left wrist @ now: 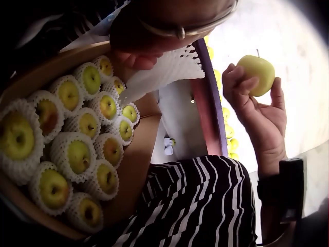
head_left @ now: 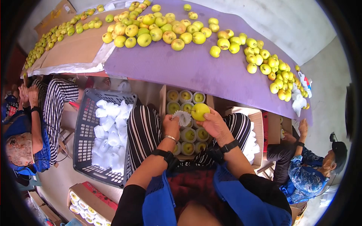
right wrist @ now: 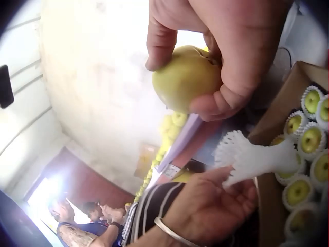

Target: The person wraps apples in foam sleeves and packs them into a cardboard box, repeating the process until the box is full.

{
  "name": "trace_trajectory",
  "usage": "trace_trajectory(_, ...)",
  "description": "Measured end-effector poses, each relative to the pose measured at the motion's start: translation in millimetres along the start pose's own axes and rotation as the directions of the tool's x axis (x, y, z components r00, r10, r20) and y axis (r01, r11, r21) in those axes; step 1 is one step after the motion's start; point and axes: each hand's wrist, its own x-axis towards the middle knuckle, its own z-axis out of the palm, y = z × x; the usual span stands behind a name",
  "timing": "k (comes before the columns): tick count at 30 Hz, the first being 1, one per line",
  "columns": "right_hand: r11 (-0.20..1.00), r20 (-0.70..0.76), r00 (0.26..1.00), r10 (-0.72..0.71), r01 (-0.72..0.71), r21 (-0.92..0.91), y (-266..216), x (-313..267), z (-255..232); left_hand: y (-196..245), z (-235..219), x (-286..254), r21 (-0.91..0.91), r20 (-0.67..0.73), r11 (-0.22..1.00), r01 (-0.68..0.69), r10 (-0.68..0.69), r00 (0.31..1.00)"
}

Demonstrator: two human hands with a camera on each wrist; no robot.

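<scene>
The right hand (head_left: 215, 123) grips a yellow-green apple (head_left: 200, 112) over the box; in the right wrist view the fingers wrap the apple (right wrist: 187, 80) from several sides. The left hand (head_left: 171, 127) holds a white foam net sleeve (head_left: 183, 118), whose frilled end faces the apple. Apple and sleeve are apart in the right wrist view, where the sleeve (right wrist: 257, 157) spreads from the left hand (right wrist: 211, 206). Below both hands is a cardboard box (left wrist: 134, 170) with rows of apples in foam nets (left wrist: 78, 157).
Loose apples (head_left: 155, 34) lie along the purple table (head_left: 169, 71). A dark crate (head_left: 85, 132) of foam nets (head_left: 113, 132) stands at left, another box (head_left: 258, 132) at right. One person (head_left: 313, 169) sits at right, another (head_left: 34, 143) at left. A box of wrapped apples (head_left: 102, 196) is at lower left.
</scene>
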Motion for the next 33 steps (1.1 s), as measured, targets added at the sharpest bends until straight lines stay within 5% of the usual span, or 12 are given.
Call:
trace_trajectory(2,0.998,0.001,0.999,-0.044,0.044,-0.038,10,2,-3,2,-2,-3,0.013,-0.008,1.0,0.002,-0.002,1.0)
trace_trajectory(8,0.991,0.037,0.993,0.113,-0.11,-0.081,26,4,-4,1,1,-5,0.062,-0.02,0.996,-0.071,0.072,0.997)
trace_trajectory(10,0.956,-0.12,0.956,0.269,-0.28,-0.088,28,3,-2,4,2,-8,0.063,0.0,0.993,-0.103,0.103,0.995)
trace_trajectory(14,0.952,-0.183,0.939,0.291,-0.303,-0.042,34,11,-16,4,-1,-11,0.075,0.059,0.993,-0.09,0.085,0.995)
trace_trajectory(16,0.983,-0.199,0.971,0.13,-0.152,-0.099,35,13,-18,4,-2,-12,0.109,0.112,0.991,-0.081,0.068,0.991)
trace_trajectory(20,0.994,-0.232,0.969,0.085,-0.1,-0.054,38,14,-17,3,-4,-10,0.054,0.174,0.998,-0.044,0.034,0.984)
trace_trajectory(22,0.929,-0.313,0.949,-0.036,-0.084,-0.361,45,18,-22,2,-8,-5,-0.082,0.103,0.996,0.048,-0.039,0.994)
trace_trajectory(26,0.867,-0.258,0.952,-0.165,0.016,-0.497,54,19,-24,0,-10,-4,-0.15,0.068,0.986,0.067,-0.057,0.996)
trace_trajectory(29,0.802,-0.298,0.928,-0.224,0.001,-0.598,54,20,-24,3,-5,-12,0.016,0.166,0.994,-0.112,0.107,0.98)
trace_trajectory(31,0.327,-0.11,0.908,-0.404,0.031,-0.944,51,18,-20,3,-4,-14,0.01,0.193,0.974,-0.225,0.219,0.956)
trace_trajectory(33,0.252,-0.051,0.917,-0.397,0.055,-0.966,52,15,-15,6,-2,-15,0.012,0.145,0.973,-0.231,0.227,0.963)
